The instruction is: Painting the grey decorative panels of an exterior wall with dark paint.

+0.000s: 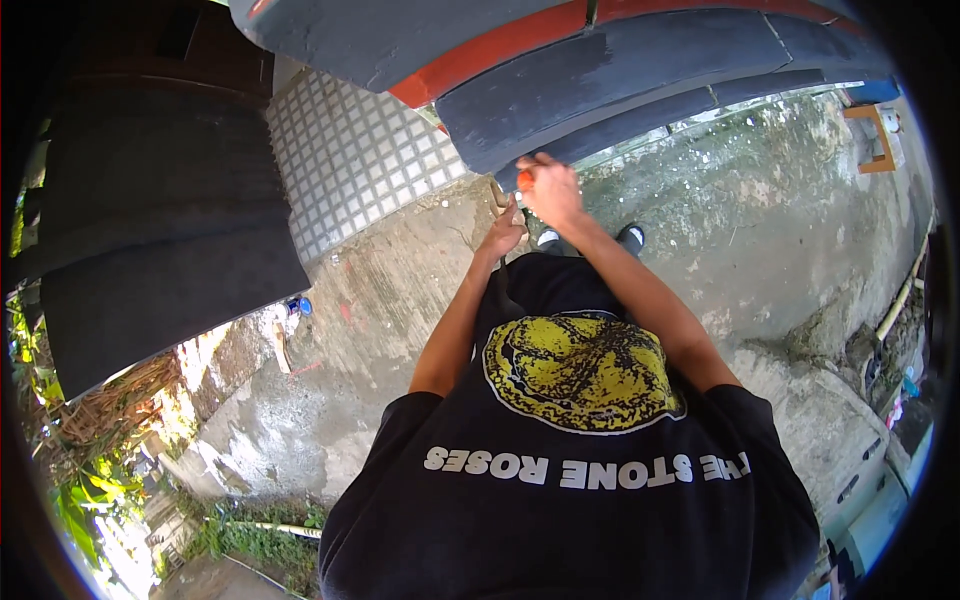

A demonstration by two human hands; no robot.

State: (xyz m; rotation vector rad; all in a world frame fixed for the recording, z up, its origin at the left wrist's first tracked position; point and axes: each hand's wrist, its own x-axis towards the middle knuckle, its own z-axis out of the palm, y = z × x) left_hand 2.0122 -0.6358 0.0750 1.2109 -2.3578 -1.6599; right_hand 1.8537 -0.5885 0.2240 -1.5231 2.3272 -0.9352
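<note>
My right hand (551, 192) is closed around a small orange object (525, 180), and its lower part is too small and hidden to name. Just below and to the left, my left hand (502, 237) has its index finger stretched upward and its other fingers curled; what they hold, if anything, is hidden. A light brown piece (496, 193) shows beside that fingertip. Both hands are close to the corner of a dark grey painted ledge (620, 85), which has an orange-red band (500, 45) along it.
Light square tiles (360, 150) cover the floor left of the ledge. A large dark panel (160, 240) stands at the left. My feet are on rough concrete (400, 300). A blue-capped container (300, 306) lies by the panel, and a wooden frame (872, 140) is at the far right.
</note>
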